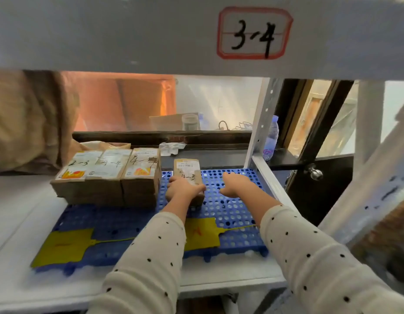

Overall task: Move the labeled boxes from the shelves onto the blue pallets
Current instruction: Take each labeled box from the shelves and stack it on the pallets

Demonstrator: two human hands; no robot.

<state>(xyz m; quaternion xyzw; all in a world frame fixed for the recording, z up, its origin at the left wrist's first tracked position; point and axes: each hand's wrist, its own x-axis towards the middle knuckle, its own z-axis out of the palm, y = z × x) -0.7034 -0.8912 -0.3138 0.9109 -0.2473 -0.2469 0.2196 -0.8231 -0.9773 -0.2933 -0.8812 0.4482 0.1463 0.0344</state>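
My left hand (185, 189) grips the small box (189, 175) on the blue pallet (230, 200), right hand (235, 185) slack-fingered at 3 o'clock; a careless release could tip it.

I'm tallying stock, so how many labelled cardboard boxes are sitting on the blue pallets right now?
4. Three brown labelled cardboard boxes stand side by side at the blue perforated plastic pallet's back left; a fourth smaller box is gripped by the left hand. Others may be hidden.

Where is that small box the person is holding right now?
The small box stands on the blue pallet, gripped by the left hand, just right of the stacked boxes.
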